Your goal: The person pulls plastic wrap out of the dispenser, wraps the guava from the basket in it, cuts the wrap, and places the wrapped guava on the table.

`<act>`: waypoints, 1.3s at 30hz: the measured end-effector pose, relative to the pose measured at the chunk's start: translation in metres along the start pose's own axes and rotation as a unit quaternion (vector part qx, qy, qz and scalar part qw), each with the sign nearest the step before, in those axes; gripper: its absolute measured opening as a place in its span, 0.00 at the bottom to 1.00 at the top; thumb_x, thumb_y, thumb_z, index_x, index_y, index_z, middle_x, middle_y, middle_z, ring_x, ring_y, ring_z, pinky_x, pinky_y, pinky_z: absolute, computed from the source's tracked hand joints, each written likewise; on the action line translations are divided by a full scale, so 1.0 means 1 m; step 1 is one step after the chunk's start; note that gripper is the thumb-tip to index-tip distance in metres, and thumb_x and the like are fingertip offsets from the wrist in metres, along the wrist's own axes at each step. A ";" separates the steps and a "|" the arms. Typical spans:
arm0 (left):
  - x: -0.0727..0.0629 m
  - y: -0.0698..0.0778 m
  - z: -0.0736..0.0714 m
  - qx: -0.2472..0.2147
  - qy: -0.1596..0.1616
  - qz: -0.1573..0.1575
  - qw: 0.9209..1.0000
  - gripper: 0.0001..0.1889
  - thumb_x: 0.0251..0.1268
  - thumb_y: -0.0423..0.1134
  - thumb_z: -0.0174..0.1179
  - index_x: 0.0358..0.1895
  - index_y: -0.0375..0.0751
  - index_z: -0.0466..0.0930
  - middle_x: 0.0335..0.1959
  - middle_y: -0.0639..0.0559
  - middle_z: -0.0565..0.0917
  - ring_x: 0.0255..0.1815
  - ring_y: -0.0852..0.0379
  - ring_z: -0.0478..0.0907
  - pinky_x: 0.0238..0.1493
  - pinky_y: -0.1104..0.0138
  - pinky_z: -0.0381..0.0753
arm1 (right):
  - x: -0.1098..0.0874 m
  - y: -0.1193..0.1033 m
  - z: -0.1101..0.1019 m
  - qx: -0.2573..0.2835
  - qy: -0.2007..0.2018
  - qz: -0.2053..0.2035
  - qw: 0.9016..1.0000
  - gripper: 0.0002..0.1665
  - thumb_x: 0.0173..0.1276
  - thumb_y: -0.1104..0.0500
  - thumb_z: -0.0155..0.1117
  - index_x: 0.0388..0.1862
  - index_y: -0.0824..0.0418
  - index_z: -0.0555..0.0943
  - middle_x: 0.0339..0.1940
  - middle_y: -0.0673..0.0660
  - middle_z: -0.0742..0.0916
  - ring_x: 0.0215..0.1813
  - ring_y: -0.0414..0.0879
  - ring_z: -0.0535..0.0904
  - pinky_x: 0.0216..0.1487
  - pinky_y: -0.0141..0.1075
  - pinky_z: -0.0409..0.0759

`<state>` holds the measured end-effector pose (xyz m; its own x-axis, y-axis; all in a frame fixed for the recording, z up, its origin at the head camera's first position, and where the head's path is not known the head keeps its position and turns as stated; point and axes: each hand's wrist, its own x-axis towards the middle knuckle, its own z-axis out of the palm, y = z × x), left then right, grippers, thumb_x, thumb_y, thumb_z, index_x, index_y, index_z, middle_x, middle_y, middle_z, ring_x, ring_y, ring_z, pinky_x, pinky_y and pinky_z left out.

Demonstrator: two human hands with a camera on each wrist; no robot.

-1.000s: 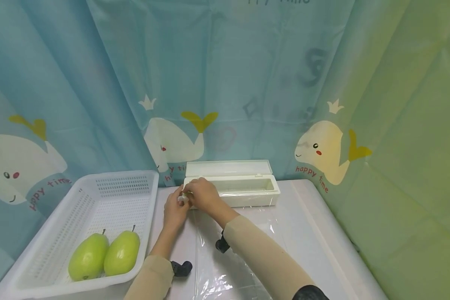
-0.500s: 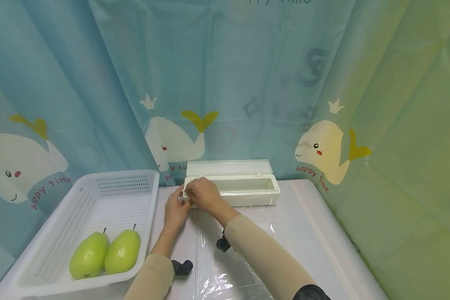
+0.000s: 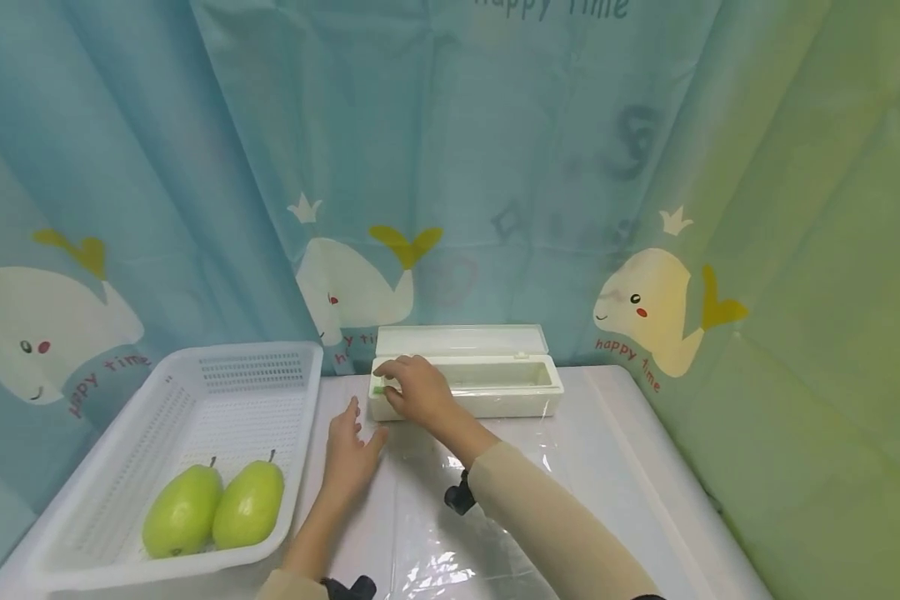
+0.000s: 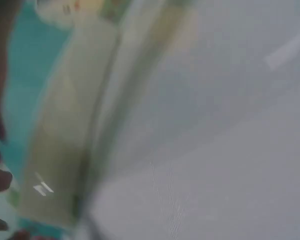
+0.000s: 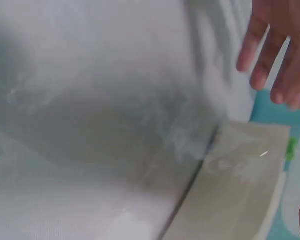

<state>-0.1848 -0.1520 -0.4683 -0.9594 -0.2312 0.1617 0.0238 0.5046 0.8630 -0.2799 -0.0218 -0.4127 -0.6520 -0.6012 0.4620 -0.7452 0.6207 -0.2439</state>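
Observation:
A long white box (image 3: 506,405) with its lid (image 3: 461,340) raised stands at the back of the table in the head view. It looks like a cling film dispenser. Clear plastic film (image 3: 435,542) spreads from its front towards me. Over the box's left end, my right hand (image 3: 420,392) has bent fingers and its thumb held apart. A small green piece (image 3: 378,390) shows by its fingertips. Nearer me, just off the box's left front corner, my left hand (image 3: 351,454) holds nothing, with fingers and thumb spread. Straight left-hand fingers (image 5: 275,65) appear in the right wrist view.
On the left, a white plastic basket (image 3: 309,417) holds two green pear-like fruits (image 3: 183,510) (image 3: 249,505). A blue-green curtain (image 3: 495,167) with whale prints hangs right behind the box, and a green one (image 3: 832,375) borders the table's right side.
My hands were together at the box's left end. The left has drawn back towards me and spread its fingers. The right thumb and fingers have parted, and the green piece shows more.

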 end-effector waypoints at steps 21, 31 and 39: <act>-0.097 0.018 -0.156 0.176 0.049 0.083 0.980 0.22 0.69 0.42 0.64 0.64 0.41 0.76 0.56 0.40 0.81 0.46 0.45 0.84 0.40 0.59 0.86 | -0.015 -0.091 0.001 0.021 -0.051 -0.126 0.991 0.22 0.70 0.44 0.65 0.59 0.48 0.81 0.55 0.44 0.86 0.57 0.38 0.80 0.59 0.26 0.75; -0.088 -0.018 -0.186 0.308 -0.058 0.004 0.950 0.34 0.71 0.54 0.59 0.62 0.22 0.70 0.57 0.24 0.76 0.55 0.25 0.74 0.47 0.37 0.76 | -0.014 -0.130 0.029 -0.016 -0.092 -0.185 0.978 0.24 0.66 0.35 0.63 0.56 0.44 0.83 0.53 0.39 0.84 0.60 0.33 0.75 0.66 0.22 0.64; -0.078 -0.017 -0.185 0.316 -0.106 -0.032 0.942 0.39 0.71 0.59 0.56 0.63 0.19 0.67 0.54 0.24 0.78 0.49 0.30 0.79 0.45 0.41 0.79 | -0.003 -0.151 0.035 -0.087 -0.167 -0.139 0.972 0.23 0.59 0.37 0.68 0.53 0.38 0.83 0.40 0.34 0.85 0.39 0.29 0.74 0.47 0.22 0.68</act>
<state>-0.0586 -0.2967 -0.4067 -0.9893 -0.1411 -0.0375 -0.1443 0.9051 0.4000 -0.1701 -0.1309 -0.4073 -0.4599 -0.8697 0.1793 -0.8829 0.4694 0.0127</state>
